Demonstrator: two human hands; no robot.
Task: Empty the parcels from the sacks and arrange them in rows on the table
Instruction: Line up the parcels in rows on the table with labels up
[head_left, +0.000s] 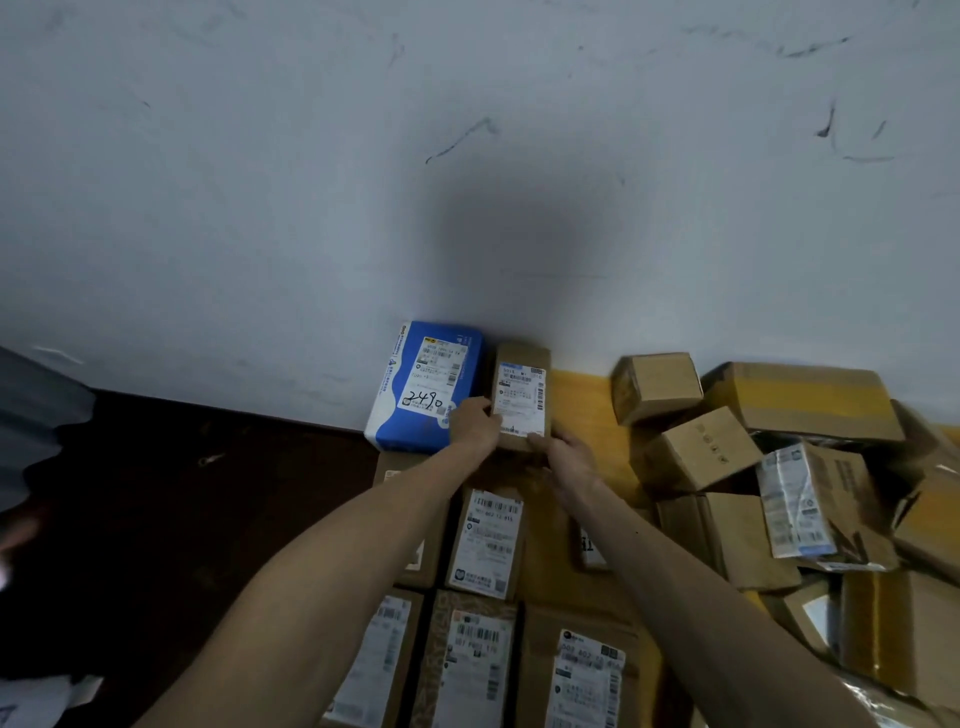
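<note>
Left hand (475, 423) and right hand (563, 452) grip the brown parcel (522, 384). Best set it flush against the blue parcel (426, 384) just left of them, label up.

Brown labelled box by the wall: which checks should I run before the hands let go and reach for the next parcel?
1. Label of the brown box faces up: ok.
2. Box lines up beside the blue parcel along the wall: ok.
3. Left hand grips the box's left edge and right hand grips its near right corner: ok.
4. Box lies flat on the table: cannot tell, the hands hide its near edge.
5. Bare table right of the box for the next parcel: ok.
6. Pile of boxes at right is arranged in rows: not ok, it is a loose heap.
</note>
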